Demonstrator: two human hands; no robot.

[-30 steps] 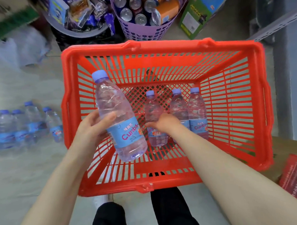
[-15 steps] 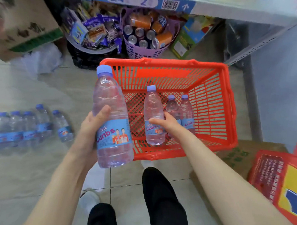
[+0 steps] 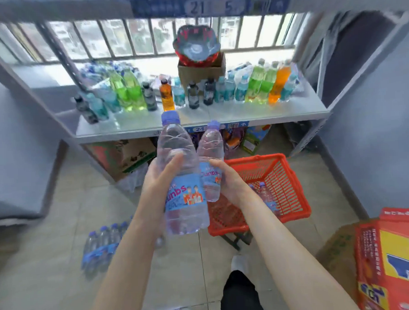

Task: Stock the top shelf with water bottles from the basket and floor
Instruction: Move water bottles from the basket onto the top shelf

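My left hand (image 3: 161, 177) grips a clear water bottle (image 3: 179, 170) with a blue label and lilac cap, held upright in front of me. My right hand (image 3: 232, 180) grips a second, like water bottle (image 3: 210, 150) right beside it, the two bottles touching. Both are raised in front of the white shelf (image 3: 150, 124). The red basket (image 3: 291, 186) stands on the floor below my right arm, with two water bottles (image 3: 265, 194) left in it. A row of several water bottles (image 3: 102, 246) lies on the floor at the left. The image is motion-blurred.
The white shelf carries several green, orange, teal and dark drink bottles (image 3: 184, 94) and a cardboard box (image 3: 201, 70). Another shelf edge (image 3: 211, 7) with a blue price strip runs above. Boxes (image 3: 119, 156) sit under the shelf. Red and yellow cartons (image 3: 395, 259) stand at the right.
Both hands rose from the basket, each carrying a water bottle; the right hand's bottle left the basket. My view lifted from the floor to the shelves.
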